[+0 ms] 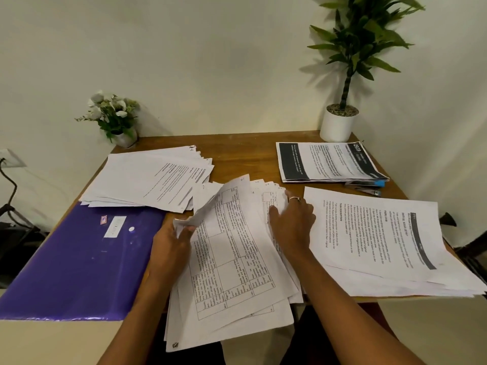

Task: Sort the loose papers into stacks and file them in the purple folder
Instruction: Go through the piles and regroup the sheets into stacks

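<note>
A fanned pile of printed table sheets (232,262) lies at the middle front of the wooden table (237,148), overhanging its near edge. My left hand (171,243) pinches the lifted, curled edge of the top sheet (208,204) at the pile's left side. My right hand (292,219), with a ring on one finger, rests flat on the pile's right part. The purple folder (76,262) lies closed at the front left. A second stack (150,177) sits behind the folder, a third stack (382,243) at the right, and a dark-banded stack (329,162) at the back right.
A white pot with a tall green plant (338,122) stands at the back right corner. A small flower pot (118,119) stands at the back left. Pens (369,187) lie in front of the dark-banded stack. The wall runs close behind the table.
</note>
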A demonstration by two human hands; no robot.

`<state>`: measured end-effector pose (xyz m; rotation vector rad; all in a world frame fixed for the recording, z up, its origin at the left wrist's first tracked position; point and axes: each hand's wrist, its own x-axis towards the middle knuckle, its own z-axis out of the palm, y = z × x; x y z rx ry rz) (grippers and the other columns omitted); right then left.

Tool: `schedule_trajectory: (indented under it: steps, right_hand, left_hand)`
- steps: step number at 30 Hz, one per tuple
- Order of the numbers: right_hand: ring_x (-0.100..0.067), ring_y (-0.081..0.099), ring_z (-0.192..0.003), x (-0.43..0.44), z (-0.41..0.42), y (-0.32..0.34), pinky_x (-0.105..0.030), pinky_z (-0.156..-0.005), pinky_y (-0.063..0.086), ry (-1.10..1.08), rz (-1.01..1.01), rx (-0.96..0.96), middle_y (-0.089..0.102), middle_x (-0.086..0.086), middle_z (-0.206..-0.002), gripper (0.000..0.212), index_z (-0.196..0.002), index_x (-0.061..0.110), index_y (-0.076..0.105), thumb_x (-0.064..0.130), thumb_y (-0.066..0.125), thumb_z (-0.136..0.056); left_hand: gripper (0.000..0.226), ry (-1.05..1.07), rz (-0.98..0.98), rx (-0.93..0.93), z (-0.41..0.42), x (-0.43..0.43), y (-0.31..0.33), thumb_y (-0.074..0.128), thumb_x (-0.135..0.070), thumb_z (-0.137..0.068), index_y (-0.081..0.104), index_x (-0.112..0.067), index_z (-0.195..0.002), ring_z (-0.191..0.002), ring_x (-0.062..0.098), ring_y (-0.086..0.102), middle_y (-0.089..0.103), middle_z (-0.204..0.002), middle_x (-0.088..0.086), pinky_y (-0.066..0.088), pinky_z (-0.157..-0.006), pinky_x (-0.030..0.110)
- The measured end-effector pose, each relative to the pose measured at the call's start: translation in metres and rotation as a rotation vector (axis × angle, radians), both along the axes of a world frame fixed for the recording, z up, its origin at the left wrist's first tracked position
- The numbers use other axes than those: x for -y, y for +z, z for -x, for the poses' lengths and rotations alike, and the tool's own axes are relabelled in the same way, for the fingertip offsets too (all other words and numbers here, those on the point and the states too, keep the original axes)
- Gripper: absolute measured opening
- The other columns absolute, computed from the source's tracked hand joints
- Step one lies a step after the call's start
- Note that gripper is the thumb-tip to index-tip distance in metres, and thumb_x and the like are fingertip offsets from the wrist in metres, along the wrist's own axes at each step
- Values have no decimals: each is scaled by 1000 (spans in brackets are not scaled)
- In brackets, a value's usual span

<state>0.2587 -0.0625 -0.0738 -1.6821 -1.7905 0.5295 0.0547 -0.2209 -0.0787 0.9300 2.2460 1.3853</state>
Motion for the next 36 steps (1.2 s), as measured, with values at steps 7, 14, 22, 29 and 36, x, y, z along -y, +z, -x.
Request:
schedule_trajectory:
  steps: [7,14,22,29,36]
  right_hand:
    - [-24,58,-116,-1,-1,-2,-42,-107,41,14,6,-108,65,1,-132,50,-135,29,56,42,73,-90]
    - [-15,66,-107,6,-10,7,-21,-89,57,232,65,-518,67,7,-119,50,-141,29,52,18,70,-95]
    - [-17,60,-123,1,-10,21,-27,-94,52,364,384,-618,64,8,-131,37,-135,27,57,43,55,-102]
    - [-20,66,-117,10,5,36,-47,-104,52,469,723,-720,66,6,-133,40,-138,27,57,47,47,-105]
    - [-19,60,-121,36,18,53,-30,-92,50,578,668,-322,54,2,-145,53,-141,30,45,61,23,-103]
  left_hand:
    - [14,-19,-32,-17,-2,1,1,61,-34,-99,61,-26,-111,-87,2,59,60,-96,-20,48,-68,24]
    - [10,-43,-62,-5,-3,3,5,61,-28,-100,60,-26,-110,-92,4,61,63,-98,-19,49,-70,25]
    - [21,-142,-209,60,-4,14,15,59,-39,-99,65,-21,-107,-91,10,66,71,-96,-1,55,-76,32]
    - [32,-47,-234,80,-9,15,18,58,-35,-101,61,-25,-131,-107,3,66,71,-117,-11,55,-85,31]
    - [47,90,-255,211,-6,13,20,70,-23,-95,44,-22,-134,-105,12,66,64,-121,-4,56,-73,28]
